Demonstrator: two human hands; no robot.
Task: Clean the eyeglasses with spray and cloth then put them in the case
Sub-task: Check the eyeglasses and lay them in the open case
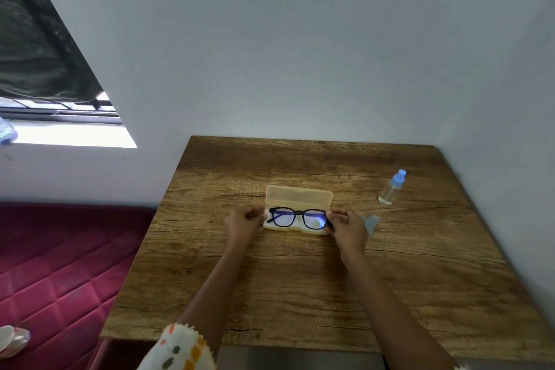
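Black-framed eyeglasses [296, 217] lie over the lower half of an open pale yellow case [298, 195] in the middle of the wooden table [300, 279]. My left hand [244, 223] pinches the left end of the frame. My right hand [348, 227] holds the right end. A small grey-blue cloth [371, 222] lies flat just right of my right hand, partly hidden by it. The clear spray bottle [392, 188] with a blue cap stands upright at the table's right.
The table stands against a pale wall [300, 54] at the back and right. A red quilted mattress [60, 264] lies to the left, below a window [69, 129]. A patterned sleeve [180, 348] shows at the bottom.
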